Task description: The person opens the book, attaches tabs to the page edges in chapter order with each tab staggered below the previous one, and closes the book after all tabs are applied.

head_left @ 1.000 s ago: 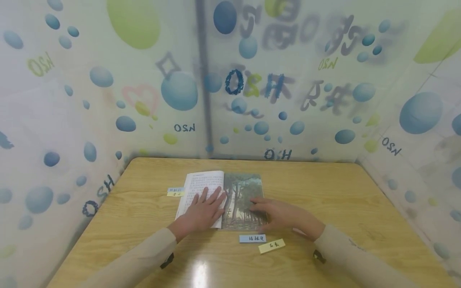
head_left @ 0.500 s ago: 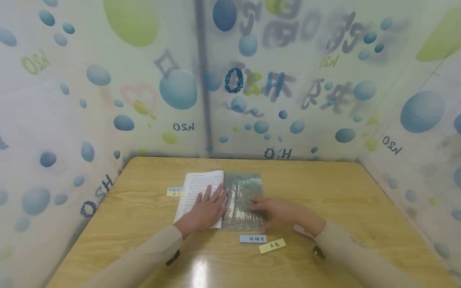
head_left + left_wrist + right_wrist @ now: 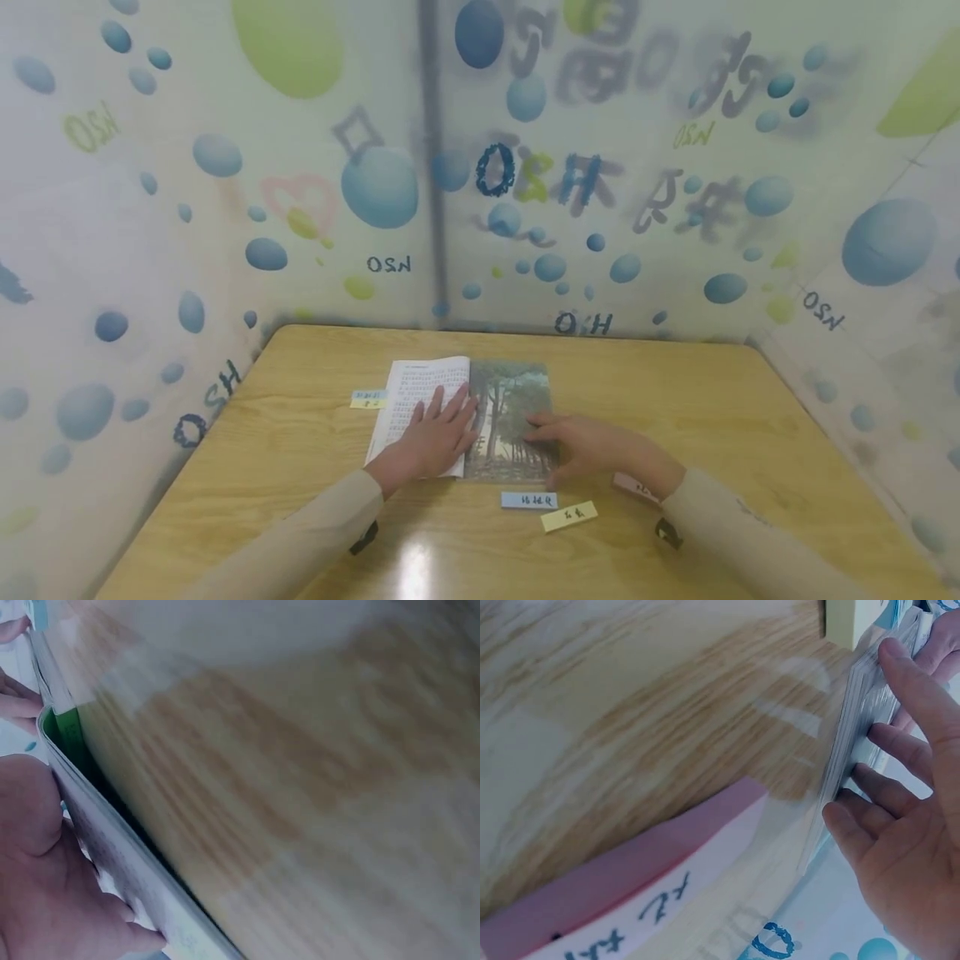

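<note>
An open book [image 3: 510, 392] lies on the table, with a printed text page on the left and a picture of trees on the right. My left hand [image 3: 431, 440] rests with spread fingers on the text page near the fold. Over the picture page's right edge is my right hand [image 3: 596, 443], its fingertips touching the page and its thumb near the lower right corner. In the right wrist view, the fingers [image 3: 896, 746] are gently bent against the book's page edges [image 3: 840, 742]. The left wrist view shows my left palm [image 3: 45, 877] beside the book's lower edge [image 3: 142, 847].
A blue sticky note pad [image 3: 529, 500] and a yellow one [image 3: 568, 516], both handwritten, lie below the book. A pink pad [image 3: 636, 485] is partly hidden under my right wrist. Blue and yellow notes [image 3: 368, 399] stick out at the book's left edge. Patterned walls [image 3: 645, 167] enclose the wooden table [image 3: 660, 375].
My left hand has shifted slightly right on the text page, its wrist moving further in. More of the pink pad shows beside my right wrist. The book remains open at the same pages.
</note>
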Motion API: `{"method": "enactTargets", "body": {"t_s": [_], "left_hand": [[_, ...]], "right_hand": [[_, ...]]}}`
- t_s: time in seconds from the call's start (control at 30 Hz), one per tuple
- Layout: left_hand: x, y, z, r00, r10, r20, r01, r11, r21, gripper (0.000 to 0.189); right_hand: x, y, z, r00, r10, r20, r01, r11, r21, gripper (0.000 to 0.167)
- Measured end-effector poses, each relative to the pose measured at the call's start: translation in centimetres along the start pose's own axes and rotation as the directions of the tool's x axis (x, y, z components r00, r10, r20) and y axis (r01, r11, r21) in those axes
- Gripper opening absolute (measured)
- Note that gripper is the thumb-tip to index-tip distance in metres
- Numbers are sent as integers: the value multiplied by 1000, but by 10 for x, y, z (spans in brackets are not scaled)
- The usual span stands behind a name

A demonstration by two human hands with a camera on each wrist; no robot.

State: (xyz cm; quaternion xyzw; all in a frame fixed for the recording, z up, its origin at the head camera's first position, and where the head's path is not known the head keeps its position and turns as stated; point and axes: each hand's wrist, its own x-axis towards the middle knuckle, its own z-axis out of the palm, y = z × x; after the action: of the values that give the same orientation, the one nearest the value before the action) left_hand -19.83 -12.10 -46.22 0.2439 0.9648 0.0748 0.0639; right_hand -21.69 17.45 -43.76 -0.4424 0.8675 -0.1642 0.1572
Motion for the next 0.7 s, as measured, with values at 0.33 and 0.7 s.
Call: {"method": "enactTargets", "body": {"t_s": [0.33,0.7], "left_hand": [[8,13,4,997,78,-6,-78,997,24,73],[8,37,-3,991,116,61,-114,993,-38,94]], "right_hand": [[5,0,-3,999,-30,-13,30,999,-43,56],[12,-1,-14,993,-16,-119,8,997,-72,51]]}}
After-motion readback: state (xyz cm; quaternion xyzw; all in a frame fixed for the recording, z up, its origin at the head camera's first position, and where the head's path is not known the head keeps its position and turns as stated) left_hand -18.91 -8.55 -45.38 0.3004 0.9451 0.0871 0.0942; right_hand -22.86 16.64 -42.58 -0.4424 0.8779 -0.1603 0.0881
